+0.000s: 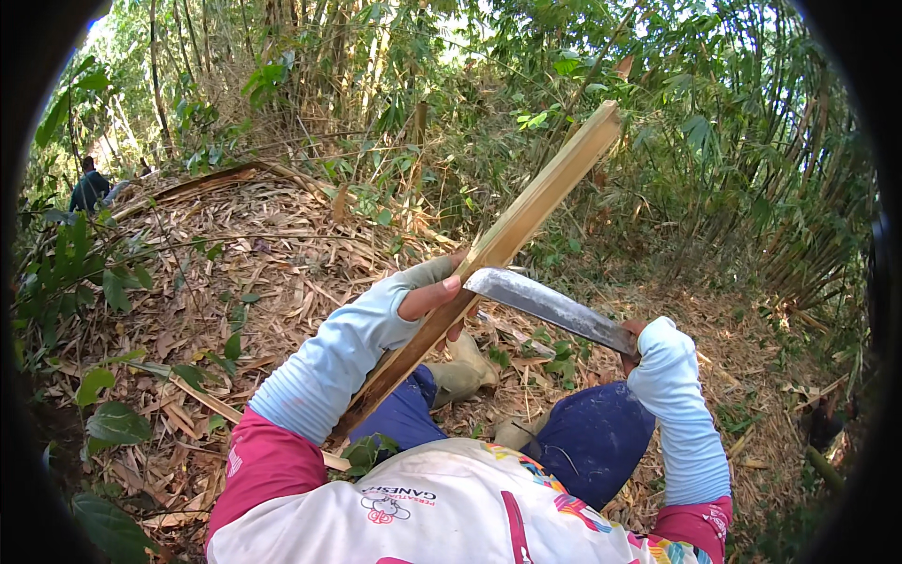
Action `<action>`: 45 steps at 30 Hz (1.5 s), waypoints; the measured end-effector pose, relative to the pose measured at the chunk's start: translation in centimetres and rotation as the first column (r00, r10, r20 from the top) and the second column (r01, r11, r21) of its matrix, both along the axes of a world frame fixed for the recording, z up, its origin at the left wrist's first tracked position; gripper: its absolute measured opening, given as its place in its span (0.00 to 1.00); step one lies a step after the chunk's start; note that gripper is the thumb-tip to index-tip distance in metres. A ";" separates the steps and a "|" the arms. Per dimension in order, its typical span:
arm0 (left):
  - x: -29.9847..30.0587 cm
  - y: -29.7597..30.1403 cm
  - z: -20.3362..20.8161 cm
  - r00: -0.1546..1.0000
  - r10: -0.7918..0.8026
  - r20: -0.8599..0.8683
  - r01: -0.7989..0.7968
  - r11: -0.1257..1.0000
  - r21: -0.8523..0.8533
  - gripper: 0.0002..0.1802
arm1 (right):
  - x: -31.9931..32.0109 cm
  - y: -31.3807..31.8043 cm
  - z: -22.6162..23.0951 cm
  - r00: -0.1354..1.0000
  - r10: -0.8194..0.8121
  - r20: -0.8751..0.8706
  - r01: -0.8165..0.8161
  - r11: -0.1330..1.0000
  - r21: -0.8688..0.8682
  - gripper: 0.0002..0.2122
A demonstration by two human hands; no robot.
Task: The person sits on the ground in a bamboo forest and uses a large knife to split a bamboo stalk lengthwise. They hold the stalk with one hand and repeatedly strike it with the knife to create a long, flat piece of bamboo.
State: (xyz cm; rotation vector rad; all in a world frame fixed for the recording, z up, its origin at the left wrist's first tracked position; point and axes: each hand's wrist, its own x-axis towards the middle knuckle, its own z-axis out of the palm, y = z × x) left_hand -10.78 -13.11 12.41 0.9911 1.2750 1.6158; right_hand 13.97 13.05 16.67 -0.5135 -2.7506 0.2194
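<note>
My left hand (430, 293), in a light blue sleeve that covers part of the palm, is closed around a long, pale split piece of wood (543, 195). The wood slants from beside my left forearm up to the far right, and its lower part looks darker and brown. In my right hand (641, 340) is a machete, its handle mostly hidden by the fist. The machete's grey blade (556, 306) points left, and its broad rounded tip meets the wood just beyond my left fingers.
Dry leaves and bamboo litter (272, 249) cover the ground and rise into a mound at the left. My boots (458, 378) and blue trousers are below the wood. Dense bamboo stems (799, 216) stand around. Another person (89, 188) is far off at the left.
</note>
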 end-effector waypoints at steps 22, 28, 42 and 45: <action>3.6 1.2 -1.9 1.000 0.003 0.008 -0.003 0.999 -0.032 0.32 | -0.2 3.2 5.6 0.912 -0.244 0.331 0.125 0.931 0.342 0.12; 4.1 0.9 -2.5 0.998 0.068 0.017 -0.065 0.990 -0.121 0.32 | -4.0 5.6 6.6 0.494 -0.543 0.679 0.422 0.833 0.359 0.15; 6.6 -1.9 -6.9 0.967 0.054 0.250 0.021 0.957 -0.289 0.32 | 7.7 22.5 8.7 0.642 -0.764 -0.064 0.718 0.570 0.400 0.11; 6.0 -1.4 -7.0 0.943 0.056 0.327 0.013 0.978 -0.206 0.29 | 8.4 21.1 5.1 0.705 -0.692 -0.155 0.709 0.683 0.175 0.09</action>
